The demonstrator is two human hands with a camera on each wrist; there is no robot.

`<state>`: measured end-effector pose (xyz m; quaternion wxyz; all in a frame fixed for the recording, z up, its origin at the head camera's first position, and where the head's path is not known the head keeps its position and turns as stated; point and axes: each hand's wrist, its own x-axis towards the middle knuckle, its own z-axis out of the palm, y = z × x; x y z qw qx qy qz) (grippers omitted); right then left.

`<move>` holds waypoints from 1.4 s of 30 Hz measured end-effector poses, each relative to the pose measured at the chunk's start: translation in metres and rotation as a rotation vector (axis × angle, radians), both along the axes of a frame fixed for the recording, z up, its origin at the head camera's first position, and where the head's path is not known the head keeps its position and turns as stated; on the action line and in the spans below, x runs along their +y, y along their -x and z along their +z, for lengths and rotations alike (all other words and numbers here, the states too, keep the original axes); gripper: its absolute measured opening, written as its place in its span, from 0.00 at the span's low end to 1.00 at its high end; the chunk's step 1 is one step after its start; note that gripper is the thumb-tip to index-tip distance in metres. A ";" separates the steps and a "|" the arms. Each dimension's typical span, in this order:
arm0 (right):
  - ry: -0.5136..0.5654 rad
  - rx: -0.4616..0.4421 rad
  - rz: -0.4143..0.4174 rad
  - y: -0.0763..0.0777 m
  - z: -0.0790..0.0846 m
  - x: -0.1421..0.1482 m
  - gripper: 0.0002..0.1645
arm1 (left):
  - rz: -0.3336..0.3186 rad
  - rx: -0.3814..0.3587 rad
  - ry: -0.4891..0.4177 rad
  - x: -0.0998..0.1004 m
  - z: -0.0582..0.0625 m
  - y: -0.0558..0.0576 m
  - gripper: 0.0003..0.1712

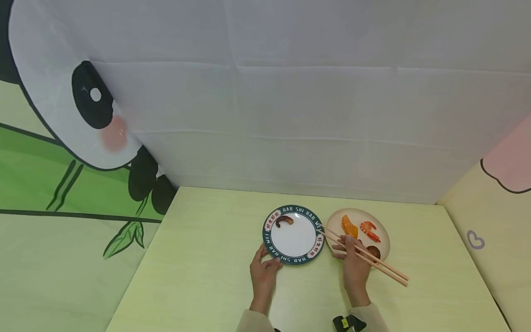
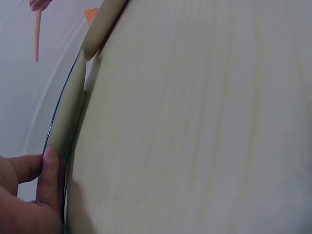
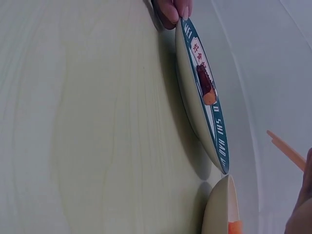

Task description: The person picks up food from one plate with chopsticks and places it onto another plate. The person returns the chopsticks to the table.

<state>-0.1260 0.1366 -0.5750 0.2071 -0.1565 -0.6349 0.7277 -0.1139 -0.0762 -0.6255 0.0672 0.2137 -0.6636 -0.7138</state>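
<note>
My left hand (image 1: pixel 264 275) pinches the near left rim of a round plate (image 1: pixel 295 240) with a dark green lettered border. A curled dark reddish-brown food piece with a bumpy edge, resembling an octopus tentacle (image 1: pixel 284 220), lies near this plate's upper left. In my right hand (image 1: pixel 354 269) is a pair of chopsticks (image 1: pixel 387 271), their tips over the green-bordered plate's right rim with nothing visible between them. Beneath that hand, a beige plate (image 1: pixel 337 222) carries an orange wedge (image 1: pixel 349 227), a shrimp (image 1: pixel 370 231) and a round brown piece (image 1: pixel 374 251); the hand partly covers it.
Both plates stand side by side on a pale yellow table (image 1: pixel 199 258), close to each other. A whitish cloth wall (image 1: pixel 290 115) rises behind the table's back edge. Printed panels flank it on the left and right.
</note>
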 end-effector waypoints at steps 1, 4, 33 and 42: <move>0.013 0.013 0.001 0.001 0.000 -0.001 0.24 | 0.000 0.001 -0.001 0.000 0.000 0.000 0.43; 0.027 0.040 0.008 0.002 -0.001 -0.002 0.24 | -0.002 0.005 0.011 0.000 0.000 0.000 0.43; -0.052 0.018 0.066 0.015 0.000 -0.015 0.20 | -0.015 0.019 -0.006 -0.001 -0.008 0.002 0.42; -0.093 0.029 0.124 0.019 -0.002 -0.019 0.23 | -0.004 0.010 -0.001 0.000 -0.008 0.003 0.42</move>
